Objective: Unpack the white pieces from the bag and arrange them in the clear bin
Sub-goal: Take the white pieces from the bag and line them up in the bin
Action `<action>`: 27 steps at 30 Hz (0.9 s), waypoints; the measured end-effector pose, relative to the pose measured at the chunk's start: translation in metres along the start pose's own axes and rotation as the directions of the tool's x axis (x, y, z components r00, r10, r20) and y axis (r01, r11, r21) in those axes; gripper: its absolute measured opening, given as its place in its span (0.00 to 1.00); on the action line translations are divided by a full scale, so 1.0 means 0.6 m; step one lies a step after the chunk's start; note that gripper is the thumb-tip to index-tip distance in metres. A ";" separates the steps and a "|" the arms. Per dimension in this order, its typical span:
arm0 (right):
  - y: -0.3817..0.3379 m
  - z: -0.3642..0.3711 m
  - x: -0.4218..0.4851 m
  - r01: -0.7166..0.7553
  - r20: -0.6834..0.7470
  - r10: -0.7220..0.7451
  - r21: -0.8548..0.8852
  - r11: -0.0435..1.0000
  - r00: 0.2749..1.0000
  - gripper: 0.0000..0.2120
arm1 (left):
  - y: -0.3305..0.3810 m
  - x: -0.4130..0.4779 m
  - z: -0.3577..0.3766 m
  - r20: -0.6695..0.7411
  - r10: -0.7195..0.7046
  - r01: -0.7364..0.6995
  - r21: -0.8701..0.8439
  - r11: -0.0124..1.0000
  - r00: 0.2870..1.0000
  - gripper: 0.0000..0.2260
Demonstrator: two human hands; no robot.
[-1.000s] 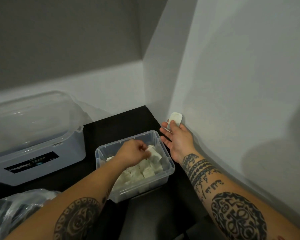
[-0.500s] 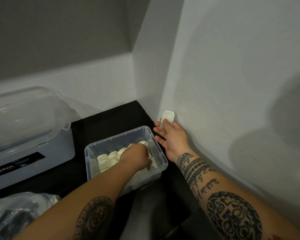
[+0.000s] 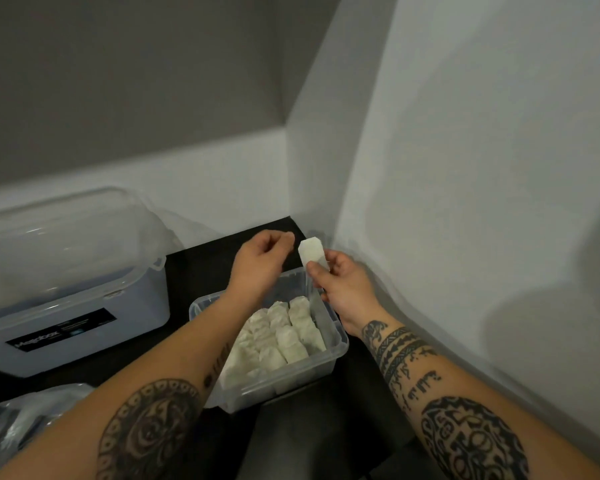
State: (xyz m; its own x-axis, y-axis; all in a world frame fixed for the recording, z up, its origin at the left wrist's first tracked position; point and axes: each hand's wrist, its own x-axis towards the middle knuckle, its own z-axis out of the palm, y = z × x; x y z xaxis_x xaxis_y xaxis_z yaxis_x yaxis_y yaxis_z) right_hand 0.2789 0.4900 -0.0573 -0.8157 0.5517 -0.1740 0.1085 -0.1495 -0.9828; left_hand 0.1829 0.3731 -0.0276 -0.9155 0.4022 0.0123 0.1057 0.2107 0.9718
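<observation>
White piece [image 3: 311, 250] stands near upright in my right hand [image 3: 347, 289], long axis vertical, top tipped slightly left. I'm pinching its lower end between thumb and fingers, so it rises above that hand, over the clear bin's [image 3: 340, 336] far right corner. It looks pale, oblong, with a blunt faceted top. My left hand [image 3: 262, 261] hovers just beside it, fingers loosely curled, grasping nothing. More white pieces [image 3: 284, 336] lie packed in rows inside the bin.

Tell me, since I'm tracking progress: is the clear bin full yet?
Nearly full: rows of white pieces cover the clear bin, a gap remaining along its right wall.
</observation>
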 end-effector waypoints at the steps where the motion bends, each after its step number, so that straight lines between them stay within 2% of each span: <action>1: -0.003 0.003 -0.001 0.019 0.001 -0.019 -0.003 1.000 1.000 0.13 | 0.006 -0.001 -0.004 0.040 0.016 -0.014 -0.035 0.999 0.999 0.05; 4: -0.008 0.010 -0.002 0.059 0.010 -0.059 0.007 0.998 0.998 0.13 | 0.007 -0.003 -0.010 0.123 0.059 -0.057 -0.026 0.998 0.991 0.05; 8: -0.007 0.012 -0.006 0.090 0.040 -0.089 -0.003 0.996 0.995 0.13 | -0.005 -0.003 -0.012 0.096 0.083 -0.091 0.073 0.993 0.992 0.02; 11: 0.000 0.008 -0.005 0.101 -0.035 -0.102 -0.039 0.994 0.994 0.12 | -0.012 -0.009 -0.018 0.079 0.077 -0.084 0.081 0.993 0.994 0.02; 14: 0.013 -0.004 -0.001 0.052 -0.108 -0.066 -0.132 0.990 0.992 0.12 | -0.030 -0.016 -0.024 0.102 0.013 -0.032 0.184 0.982 0.995 0.04; 17: 0.029 -0.017 -0.003 -0.046 -0.030 0.040 -0.229 0.972 0.999 0.20 | -0.064 -0.026 -0.024 0.184 -0.092 0.029 0.318 0.948 0.979 0.04; 22: 0.038 -0.031 0.007 -0.101 -0.031 0.097 -0.285 0.953 0.995 0.25 | -0.104 -0.045 0.003 0.304 -0.210 0.004 0.559 0.829 0.929 0.05; 27: 0.042 -0.040 0.013 -0.119 -0.034 0.114 -0.294 0.948 0.993 0.23 | -0.122 -0.048 0.049 0.345 -0.272 -0.027 0.662 0.749 0.899 0.08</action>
State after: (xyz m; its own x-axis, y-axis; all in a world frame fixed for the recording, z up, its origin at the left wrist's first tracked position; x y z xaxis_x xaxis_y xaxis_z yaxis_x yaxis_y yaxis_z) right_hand 0.2888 0.5102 -0.0848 -0.7780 0.5588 -0.2872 0.3674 0.0338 -0.9294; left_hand 0.2131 0.3722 -0.1063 -0.7175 0.6112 -0.3342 0.3609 0.7365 0.5721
